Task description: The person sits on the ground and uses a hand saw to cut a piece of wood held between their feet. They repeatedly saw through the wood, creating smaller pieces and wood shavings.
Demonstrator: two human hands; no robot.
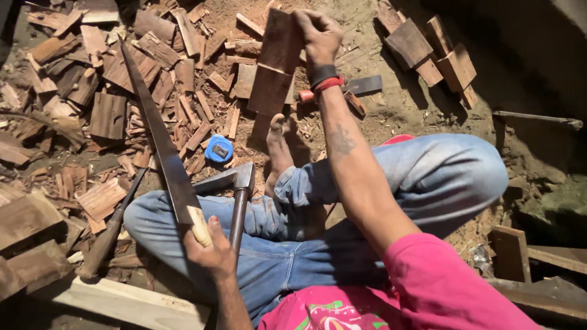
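Long saw (160,131): dark, narrow blade tapering to a point, pale wooden handle, lying diagonally over the scrap-strewn ground, tip far up-left, handle gripped low near the knee. Reddish-brown wooden block (276,61): flat, rectangular, with a crosswise line midway, standing nearly upright on the dirt, pinched at its top edge, lower end just above a bare foot.

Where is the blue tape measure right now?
The tape measure lies on the ground left of centre in the head view, among wood scraps, between the saw blade and the bare foot, just above the axe head.
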